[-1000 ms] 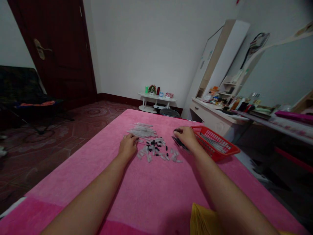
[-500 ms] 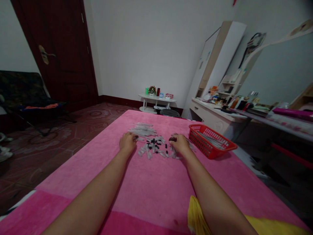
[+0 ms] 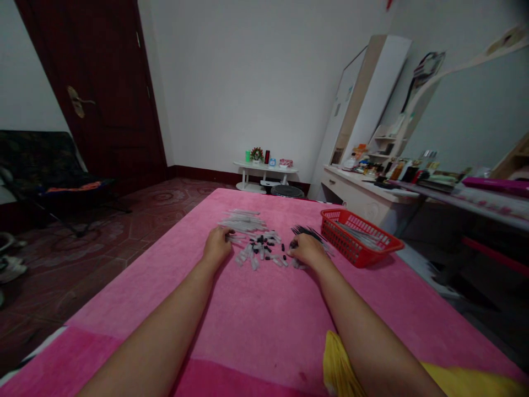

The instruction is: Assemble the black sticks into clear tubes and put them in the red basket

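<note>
A plain white wall (image 3: 256, 82) fills the upper middle of the frame. At the upper left stands a dark red-brown door (image 3: 103, 94) with a brass handle (image 3: 76, 102). Below it, at the left edge, a dark folding chair (image 3: 45, 171) stands on the reddish patterned tile floor (image 3: 136, 215). At centre, against the wall, is a low white side table (image 3: 264, 168). On the right a cluttered white dressing table (image 3: 359, 187) stands beside a tall cabinet (image 3: 367, 94) and a large mirror (image 3: 467, 110). A pink-covered surface (image 3: 256, 320) fills the lower half. The light is dim.
</note>
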`<state>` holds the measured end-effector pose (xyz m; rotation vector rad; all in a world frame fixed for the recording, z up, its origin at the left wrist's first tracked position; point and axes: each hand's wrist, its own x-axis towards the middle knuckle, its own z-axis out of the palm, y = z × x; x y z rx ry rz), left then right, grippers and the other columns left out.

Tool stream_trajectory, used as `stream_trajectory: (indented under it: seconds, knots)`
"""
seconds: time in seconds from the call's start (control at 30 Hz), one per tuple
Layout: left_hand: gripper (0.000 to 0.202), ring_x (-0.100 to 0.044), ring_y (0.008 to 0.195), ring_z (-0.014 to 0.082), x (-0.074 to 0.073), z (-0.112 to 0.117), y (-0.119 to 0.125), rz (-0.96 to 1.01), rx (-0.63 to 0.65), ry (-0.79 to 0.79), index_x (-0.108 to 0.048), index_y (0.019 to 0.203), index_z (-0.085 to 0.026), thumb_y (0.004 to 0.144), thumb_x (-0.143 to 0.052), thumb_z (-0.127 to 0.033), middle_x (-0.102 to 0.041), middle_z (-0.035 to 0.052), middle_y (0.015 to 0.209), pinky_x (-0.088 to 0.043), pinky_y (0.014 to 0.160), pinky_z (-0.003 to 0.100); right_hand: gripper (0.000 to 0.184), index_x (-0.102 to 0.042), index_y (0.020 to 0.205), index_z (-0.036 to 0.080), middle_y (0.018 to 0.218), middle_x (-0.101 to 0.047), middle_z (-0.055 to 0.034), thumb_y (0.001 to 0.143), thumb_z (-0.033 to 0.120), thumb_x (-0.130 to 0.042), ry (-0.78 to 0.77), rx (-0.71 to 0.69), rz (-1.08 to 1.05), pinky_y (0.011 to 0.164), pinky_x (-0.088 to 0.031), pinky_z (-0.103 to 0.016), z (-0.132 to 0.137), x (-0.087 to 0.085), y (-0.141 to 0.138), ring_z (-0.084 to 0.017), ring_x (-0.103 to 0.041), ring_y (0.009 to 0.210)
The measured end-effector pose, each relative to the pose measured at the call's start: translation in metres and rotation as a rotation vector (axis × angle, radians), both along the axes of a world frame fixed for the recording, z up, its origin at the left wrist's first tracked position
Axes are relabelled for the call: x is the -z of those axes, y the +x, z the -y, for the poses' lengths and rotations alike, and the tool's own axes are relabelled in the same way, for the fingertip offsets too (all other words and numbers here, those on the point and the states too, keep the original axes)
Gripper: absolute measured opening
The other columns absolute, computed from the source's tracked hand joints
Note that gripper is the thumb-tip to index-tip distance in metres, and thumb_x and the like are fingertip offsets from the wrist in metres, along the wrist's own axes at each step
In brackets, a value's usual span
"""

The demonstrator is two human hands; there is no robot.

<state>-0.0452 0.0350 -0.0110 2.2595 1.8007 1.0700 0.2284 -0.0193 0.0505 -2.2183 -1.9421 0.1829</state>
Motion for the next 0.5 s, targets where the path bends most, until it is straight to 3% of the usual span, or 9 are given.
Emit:
stream_trajectory:
  seconds: [0.1,0.2,0.37,0.5]
  knots:
    - [0.040,-0.062,0.089,0.0199,-0.001,0.001,0.002,0.012,0.010,-0.001,-0.069,0.093,-0.012,0.061,-0.048,-0.003,-0.069,0.0081,0.092,-0.047,0.080,0.027,0.025,-0.073,0.089,0.023,0.089,-0.072,-0.0078,0.065,0.031,-0.073,0.028,-0.016,0.013,0.066,-0.045,-0.025,0.001,0.000,-0.002,-0.021,-0.067,0.084]
    - [0.031,-0.061,0.089,0.0197,-0.003,0.004,0.004,-0.032,0.048,-0.013,-0.070,0.089,-0.014,0.068,-0.048,-0.006,-0.069,0.0076,0.090,-0.047,0.080,0.028,0.023,-0.073,0.086,0.022,0.085,-0.072,-0.0061,0.064,0.027,-0.072,0.063,-0.029,-0.021,0.062,-0.043,-0.024,-0.001,0.002,-0.004,-0.019,-0.067,0.079]
    - [0.023,-0.059,0.094,0.0245,-0.010,0.012,0.007,-0.251,0.050,-0.011,-0.074,0.091,-0.025,0.077,-0.055,-0.022,-0.068,0.0079,0.093,-0.044,0.080,0.034,0.019,-0.073,0.083,0.022,0.079,-0.071,-0.0036,0.066,0.030,-0.070,0.138,-0.038,-0.129,0.057,-0.040,-0.022,-0.007,0.008,-0.002,-0.016,-0.065,0.072]
    - [0.020,-0.057,0.098,0.0283,-0.017,0.018,0.010,-0.327,0.025,0.007,-0.073,0.089,-0.027,0.079,-0.056,-0.025,-0.068,0.0080,0.093,-0.042,0.080,0.038,0.019,-0.074,0.085,0.020,0.082,-0.072,-0.0037,0.068,0.027,-0.067,0.177,-0.063,-0.158,0.060,-0.041,-0.022,-0.012,0.014,0.003,-0.016,-0.065,0.075]
